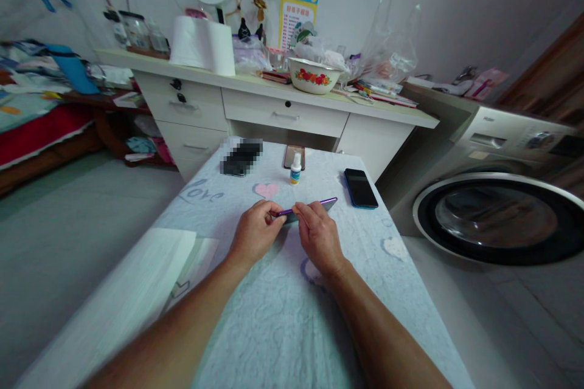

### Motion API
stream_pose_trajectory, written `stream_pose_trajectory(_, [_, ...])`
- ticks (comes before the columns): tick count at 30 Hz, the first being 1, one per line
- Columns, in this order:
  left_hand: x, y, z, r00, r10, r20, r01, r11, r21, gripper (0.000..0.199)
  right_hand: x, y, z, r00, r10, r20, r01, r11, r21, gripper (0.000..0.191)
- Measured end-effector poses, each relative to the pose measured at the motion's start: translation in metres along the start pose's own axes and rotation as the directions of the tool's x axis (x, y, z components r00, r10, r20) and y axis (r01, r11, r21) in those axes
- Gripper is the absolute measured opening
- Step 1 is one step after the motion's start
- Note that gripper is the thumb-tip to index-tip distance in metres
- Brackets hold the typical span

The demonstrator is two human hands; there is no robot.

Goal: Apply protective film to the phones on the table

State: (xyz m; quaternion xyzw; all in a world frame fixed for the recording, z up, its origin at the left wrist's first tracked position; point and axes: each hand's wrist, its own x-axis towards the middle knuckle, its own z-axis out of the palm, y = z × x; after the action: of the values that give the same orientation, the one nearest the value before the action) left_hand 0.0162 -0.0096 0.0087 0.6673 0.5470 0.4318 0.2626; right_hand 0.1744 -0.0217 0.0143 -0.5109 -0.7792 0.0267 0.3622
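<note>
A thin phone with a purple edge (329, 201) is held up over the table, its narrow side towards me. My left hand (258, 228) pinches its left end between thumb and fingers. Bent over the middle of the same phone, my right hand (319, 234) has its fingers pressed together against it; whether they also hold something small is hidden. Just beyond stands a small white spray bottle (295, 169) with a blue and yellow label. Behind the bottle lies a flat brown phone-like piece (288, 157). To the right rests a phone with a blue edge (360, 187), dark screen up.
A pale patterned cloth (283, 316) covers the table. A blurred dark object (241, 157) lies at its far left. Beyond is a white desk (283, 112) bearing a flowered bowl (314, 76) and paper rolls (201, 45). A washing machine (497, 134) stands on the right.
</note>
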Motion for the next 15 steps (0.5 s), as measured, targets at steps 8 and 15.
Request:
stream_pose_trajectory(8, [0.0,0.003,-0.002,1.0,-0.014,-0.012,0.015,0.999,0.031,0.008,0.002,0.02,-0.007,0.995,0.065,-0.075,-0.067,0.997,-0.029,0.027])
stream_pose_trajectory(15, [0.0,0.004,-0.003,1.0,-0.019,-0.006,0.019,0.999,0.033,0.008,0.003,0.035,-0.012,0.987,0.088,-0.134,-0.096,0.994,-0.053,0.028])
